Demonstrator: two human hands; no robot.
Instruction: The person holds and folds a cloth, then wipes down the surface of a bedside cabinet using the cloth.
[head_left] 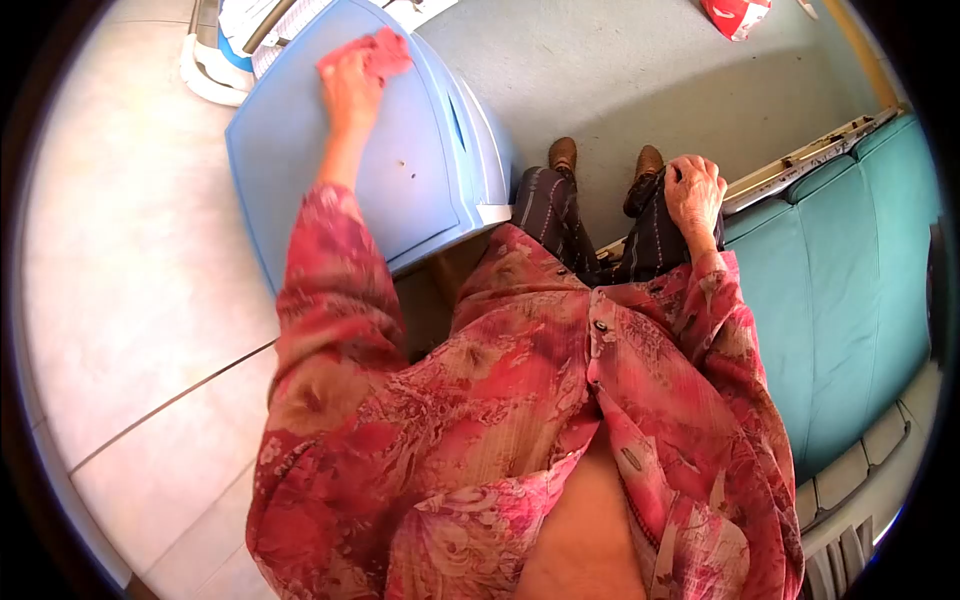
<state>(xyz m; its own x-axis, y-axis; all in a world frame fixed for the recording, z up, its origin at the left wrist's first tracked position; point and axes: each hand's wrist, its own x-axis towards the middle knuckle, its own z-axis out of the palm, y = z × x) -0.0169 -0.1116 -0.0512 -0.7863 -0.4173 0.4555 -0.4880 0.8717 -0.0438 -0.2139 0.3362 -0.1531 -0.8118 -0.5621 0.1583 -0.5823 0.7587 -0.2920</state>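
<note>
My left hand presses a crumpled red cloth onto the far part of a light blue cabinet top. Its fingers are bent over the cloth. A few small dark crumbs lie on the blue surface, nearer to me than the cloth. My right hand rests on my knee, over dark striped trousers. The fingers of that hand are curled downward, and their tips are partly hidden.
A teal padded seat or mattress with a metal rail runs along the right. Pale tiled wall lies left of the cabinet. A white frame stands at the upper left. Near the top right is a red and white bag.
</note>
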